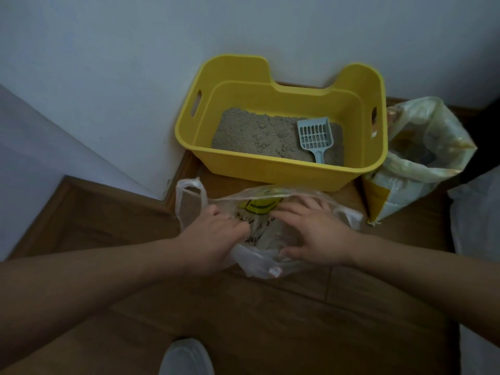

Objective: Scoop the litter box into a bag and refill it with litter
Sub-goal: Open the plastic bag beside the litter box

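- Opening the bag looks like the current step: nothing scooped yet, my read.
- Floor (113, 228): wood boards. It carries everything, in a corner against a pale wall.
- Left hand (216, 228): fingers curled and bunching the film at the left side of the plastic bag (257, 263). It's clamped on the bag.
- Bag: thin clear film with a yellow print, lying crumpled on the floor just in front of the litter box (270, 171). One handle loop (189, 196) sticks up at its left.
- Handling: the bag is light, limp and slippery, and it won't stay open unaided. Best hold is the handle loops or the rolled mouth edge; keep one hand on it while scooping. It could tear if loaded hard.
- Litter box: yellow tub against the wall with cut-out grips in both side walls. It's stiff, and probably heavy enough to stay put.
- Litter (257, 136): grey, clumpy, a shallow layer over the tub bottom. It's loose grain, so it will spill off a tilted scoop.
- Right hand (311, 234): fingers spread apart and lying on the bag's right side, pressing the film. No closed grip that I can see.
- Scoop (315, 136): pale blue, slotted, lying on the litter at the tub's right end with its handle pointing toward the person. Rigid and light; take it by the handle.
- Litter sack (405, 182): touching the tub's right wall, with its top open and slumped. Likely heavy and floppy, so support the base when pouring.
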A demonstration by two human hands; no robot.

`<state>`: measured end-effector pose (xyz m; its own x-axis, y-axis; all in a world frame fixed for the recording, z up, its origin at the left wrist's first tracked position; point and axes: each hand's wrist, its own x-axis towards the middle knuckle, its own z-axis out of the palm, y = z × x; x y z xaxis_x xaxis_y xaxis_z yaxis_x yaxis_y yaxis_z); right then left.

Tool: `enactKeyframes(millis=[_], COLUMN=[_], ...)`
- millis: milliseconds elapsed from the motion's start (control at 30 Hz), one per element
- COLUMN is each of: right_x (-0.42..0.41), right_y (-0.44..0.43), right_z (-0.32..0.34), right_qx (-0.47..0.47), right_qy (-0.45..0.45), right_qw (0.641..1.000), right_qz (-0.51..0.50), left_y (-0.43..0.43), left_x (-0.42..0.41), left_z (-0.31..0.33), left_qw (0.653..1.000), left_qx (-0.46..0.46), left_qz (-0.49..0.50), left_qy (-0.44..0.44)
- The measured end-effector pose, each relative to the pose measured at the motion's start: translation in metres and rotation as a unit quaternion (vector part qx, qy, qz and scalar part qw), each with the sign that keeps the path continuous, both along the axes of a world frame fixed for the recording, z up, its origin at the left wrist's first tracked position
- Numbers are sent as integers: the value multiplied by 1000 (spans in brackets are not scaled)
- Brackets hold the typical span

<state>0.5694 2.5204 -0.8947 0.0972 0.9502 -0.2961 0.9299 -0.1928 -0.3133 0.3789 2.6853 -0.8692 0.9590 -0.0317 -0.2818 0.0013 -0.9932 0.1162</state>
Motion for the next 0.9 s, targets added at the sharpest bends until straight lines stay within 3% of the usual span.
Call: enactKeyframes(millis=[100, 200, 267, 400, 633, 900], right_x=[-1, -1, -3, -7, 5, 29], right_y=[-1, -1, 1, 5, 1, -22], right_z=[1, 2, 3, -5, -25, -49], right_qx=[-19, -24, -19, -30, -132, -173], right_qy=[-26, -39, -48, -29, -25, -35], right_qw=[999, 998, 994, 991, 990, 984], right_qz=[14, 47, 91, 130, 44, -17], left_y=[-2, -3, -3, -1, 9, 27], left_x=[2, 10, 19, 28, 16, -7], left_z=[1, -3, -7, -15, -35, -60], left_qw=[996, 981, 983, 988, 985, 978], left_qx=[-48, -123, -88, -39, -4, -2], left_qz=[48, 149, 163, 146, 146, 169], left_qy=[62, 5, -17, 21, 94, 126])
